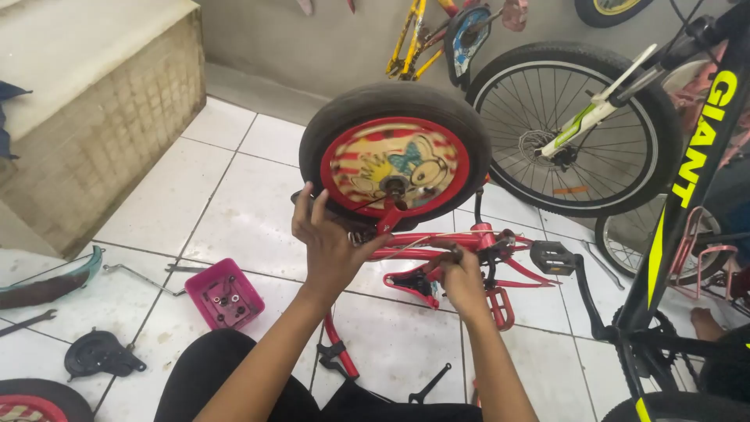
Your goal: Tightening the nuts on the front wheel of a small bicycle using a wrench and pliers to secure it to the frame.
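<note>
Our left hand is spread open, fingers resting on the wheel. Right hand is clenched around the red frame, pink tray just left of us on the floor.

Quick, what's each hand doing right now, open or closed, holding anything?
Left hand: open, fingers spread against the small wheel.
Right hand: closed on a thin metal rod by the red frame.

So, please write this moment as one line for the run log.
left hand: open, at small wheel | right hand: gripping red frame | pink tray on floor, left
</note>
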